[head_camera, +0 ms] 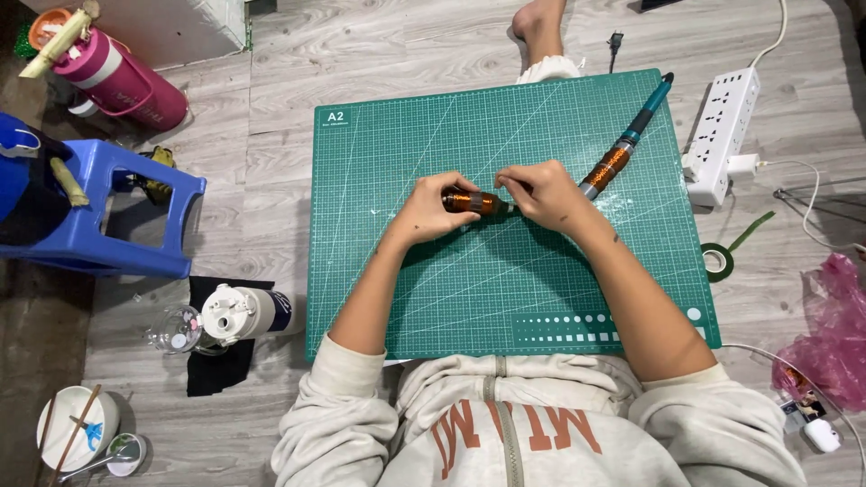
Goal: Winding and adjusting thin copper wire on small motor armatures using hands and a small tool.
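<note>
Item 1: at the frame's centre, on our green cutting mat [433, 298], our left hand [431, 209] is wrapped around a spool of copper wire [471, 201]. Our right hand [541, 191] pinches its end, fingertips together. Item 2: a teal-handled tool [629, 140] lies toward the upper right, beside a white power strip [724, 131].

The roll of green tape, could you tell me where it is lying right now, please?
In the head view, the roll of green tape lies on the wooden floor just off the green cutting mat's right edge, below the white power strip.
</note>
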